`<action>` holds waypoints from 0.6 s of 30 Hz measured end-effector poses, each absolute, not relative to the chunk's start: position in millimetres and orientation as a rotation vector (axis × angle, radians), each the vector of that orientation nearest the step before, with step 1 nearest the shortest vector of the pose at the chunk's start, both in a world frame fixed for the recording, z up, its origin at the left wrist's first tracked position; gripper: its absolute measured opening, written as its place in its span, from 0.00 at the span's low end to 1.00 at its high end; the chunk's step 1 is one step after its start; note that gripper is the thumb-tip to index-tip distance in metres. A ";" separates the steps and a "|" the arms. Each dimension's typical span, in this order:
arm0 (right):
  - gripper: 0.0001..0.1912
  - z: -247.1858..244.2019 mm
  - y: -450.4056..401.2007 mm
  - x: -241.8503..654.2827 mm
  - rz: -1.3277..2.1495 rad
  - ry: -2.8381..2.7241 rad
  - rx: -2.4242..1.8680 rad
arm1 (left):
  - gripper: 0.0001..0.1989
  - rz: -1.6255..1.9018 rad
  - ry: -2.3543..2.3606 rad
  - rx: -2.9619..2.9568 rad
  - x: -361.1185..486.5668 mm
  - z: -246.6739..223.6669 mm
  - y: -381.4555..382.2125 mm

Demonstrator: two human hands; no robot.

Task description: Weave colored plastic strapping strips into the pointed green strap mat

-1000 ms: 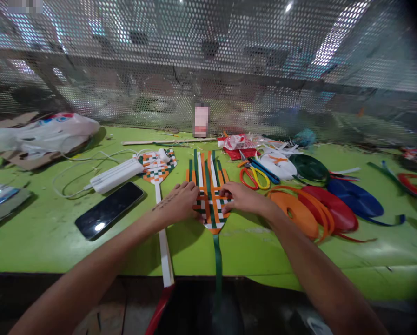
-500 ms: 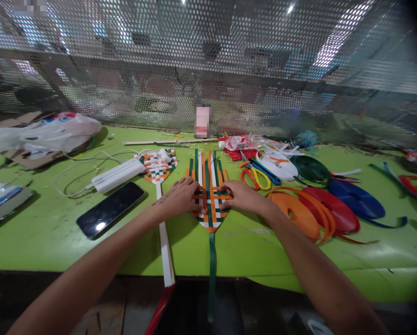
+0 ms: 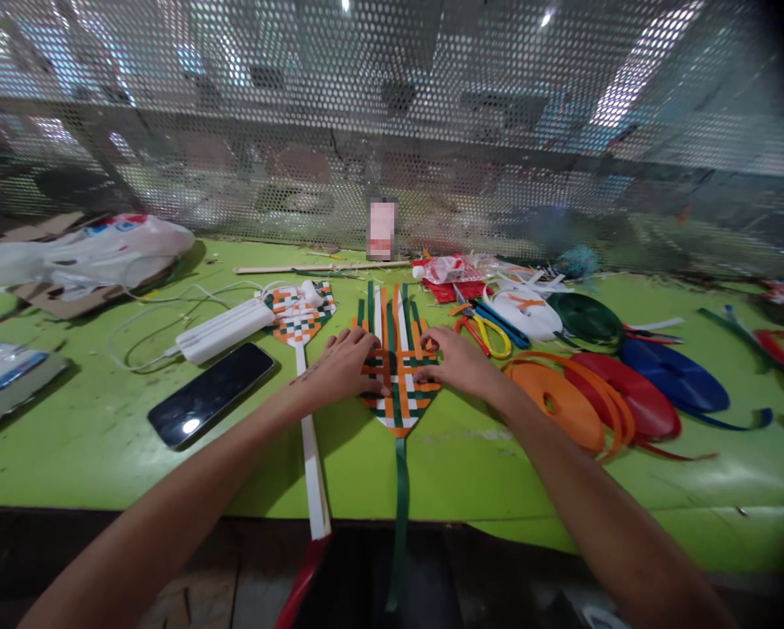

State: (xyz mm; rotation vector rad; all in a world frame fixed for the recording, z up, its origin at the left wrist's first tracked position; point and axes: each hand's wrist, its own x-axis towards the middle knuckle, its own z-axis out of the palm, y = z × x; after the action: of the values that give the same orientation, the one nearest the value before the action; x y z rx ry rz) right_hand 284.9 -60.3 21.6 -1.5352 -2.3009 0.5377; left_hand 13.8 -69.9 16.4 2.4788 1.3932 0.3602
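A woven piece [image 3: 396,384] of orange, green and white strips lies on the green table, its loose strip ends pointing away from me. One green strip [image 3: 401,480] hangs from its lower tip over the table edge. My left hand [image 3: 350,365] is on the left side of the weave, thumb and fingers closed on the strips there. At the right side, my right hand [image 3: 454,362] pinches the weave's strips between thumb and fingers. Part of each side is covered by the fingers. A second woven piece [image 3: 300,328] with a long white handle lies to the left.
To the left are a black phone [image 3: 211,395], a white power strip [image 3: 223,330] with a cable and a plastic bag [image 3: 103,253]. Rightward lie scissors [image 3: 493,336] and orange [image 3: 555,406], red [image 3: 634,397], blue [image 3: 673,376], green [image 3: 586,317] and white [image 3: 526,314] strip rolls.
The fingers of my right hand have shifted slightly on the weave, showing more orange at its right side. My left hand stays in nearly the same place.
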 end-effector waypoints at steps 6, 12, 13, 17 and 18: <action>0.26 16.5 -56.3 291.6 0.480 -2.340 -1.559 | 0.38 0.373 1.461 2.511 11.9 10.9 -67.4; 0.24 13.2 -52.0 293.0 0.517 -2.351 -1.552 | 0.36 0.348 1.430 2.476 12.9 10.5 -65.0; 0.24 12.6 -51.3 293.0 0.519 -2.349 -1.548 | 0.36 0.341 1.432 2.472 13.3 10.6 -64.9; 0.24 13.2 -51.0 292.1 0.547 -2.347 -1.541 | 0.36 0.328 1.448 2.457 15.0 10.5 -65.2; 0.24 14.1 -51.7 291.8 0.552 -2.347 -1.543 | 0.36 0.328 1.444 2.456 15.2 10.7 -65.4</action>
State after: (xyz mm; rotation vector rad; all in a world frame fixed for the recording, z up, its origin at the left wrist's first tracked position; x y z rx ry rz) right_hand 291.8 -51.7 14.1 -1.5433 -2.3474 0.5518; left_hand 15.2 -65.4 10.7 2.4561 1.4442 0.3278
